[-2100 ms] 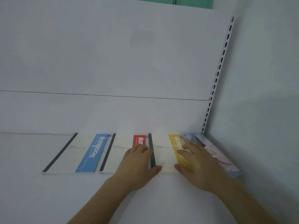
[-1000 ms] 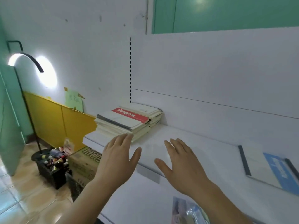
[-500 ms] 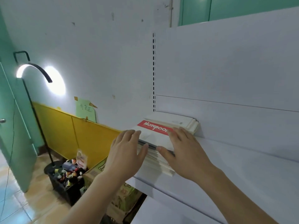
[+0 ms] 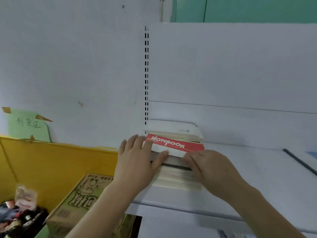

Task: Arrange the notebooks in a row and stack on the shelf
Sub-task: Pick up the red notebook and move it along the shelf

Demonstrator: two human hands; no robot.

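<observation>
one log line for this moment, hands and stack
left hand: on notebook stack | right hand: on stack front | stack: left end of shelf

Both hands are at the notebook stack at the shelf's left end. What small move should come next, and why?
Probably lift the red-banded top notebook clear of the stack. The left hand has its thumb at the near edge and fingers on the cover, and the right hand has its fingers at that same edge, so a pickup looks set.

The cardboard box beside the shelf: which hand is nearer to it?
Left. The left hand grips the notebook stack's box-side edge, above the cardboard box; the right hand is on the far side.
</observation>
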